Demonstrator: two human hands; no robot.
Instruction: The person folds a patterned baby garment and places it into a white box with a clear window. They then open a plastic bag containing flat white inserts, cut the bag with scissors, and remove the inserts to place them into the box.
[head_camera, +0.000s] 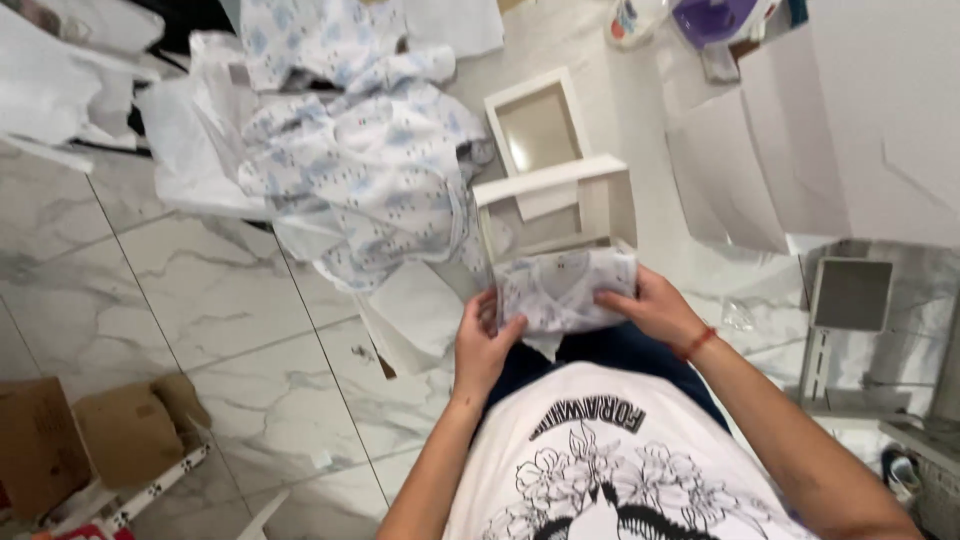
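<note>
I hold a folded white garment with a small blue print (562, 288) in front of my lap, over a marble floor. My left hand (483, 343) grips its left edge with the fingers curled around it. On the right side my right hand (652, 305) presses on it from above, a red band on the wrist. Just beyond the garment stands an open white box (600, 190), and a second shallow white box part (537, 122) lies behind it.
A pile of the same blue-printed cloth (365, 160) and white wrapping paper (200, 140) lies to the left. Brown cardboard boxes (90, 435) sit at the lower left. Flat white sheets (790, 150) and a grey-topped white stand (850, 300) are on the right.
</note>
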